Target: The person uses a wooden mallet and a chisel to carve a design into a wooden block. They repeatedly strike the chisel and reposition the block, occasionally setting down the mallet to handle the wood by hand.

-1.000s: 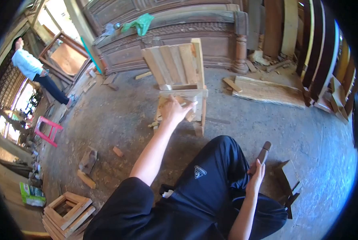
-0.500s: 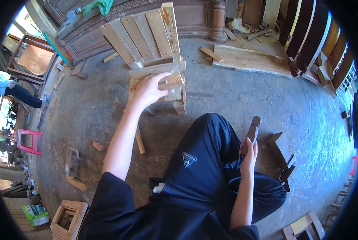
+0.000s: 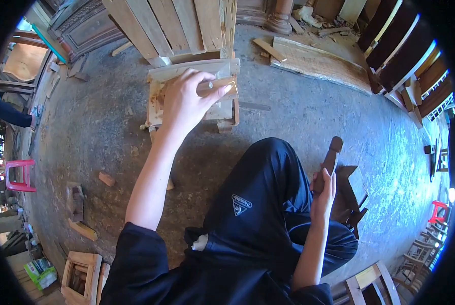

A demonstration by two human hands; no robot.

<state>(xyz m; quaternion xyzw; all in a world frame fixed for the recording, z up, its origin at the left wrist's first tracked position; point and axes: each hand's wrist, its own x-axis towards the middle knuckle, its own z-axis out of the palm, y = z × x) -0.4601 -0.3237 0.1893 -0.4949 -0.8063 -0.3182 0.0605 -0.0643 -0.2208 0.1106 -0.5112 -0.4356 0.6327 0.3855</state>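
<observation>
My left hand (image 3: 187,99) reaches forward over a low wooden stool-like piece (image 3: 156,96). Its thumb and fingers close around a short pale wooden block (image 3: 225,83), with a round, light-coloured end showing near the fingertips. The palm side is hidden. Down by my bent knee, my right hand (image 3: 325,195) grips a dark wooden club-shaped stick (image 3: 331,157), its thicker end pointing up and away from me. Behind the stool-like piece, pale wooden slats (image 3: 174,25) stand tilted.
A broad rough plank (image 3: 321,66) lies at the back right with a small offcut (image 3: 269,49). Dark angled wooden pieces (image 3: 350,190) sit beside my right knee. To the left are a pink stool (image 3: 20,175), wood scraps and a wooden frame (image 3: 80,274). Someone's leg (image 3: 14,114) shows far left.
My view has shifted nearer the slatted piece. The left hand's thumb now stretches along the pale block. My right hand has turned the dark stick slightly, still gripping it.
</observation>
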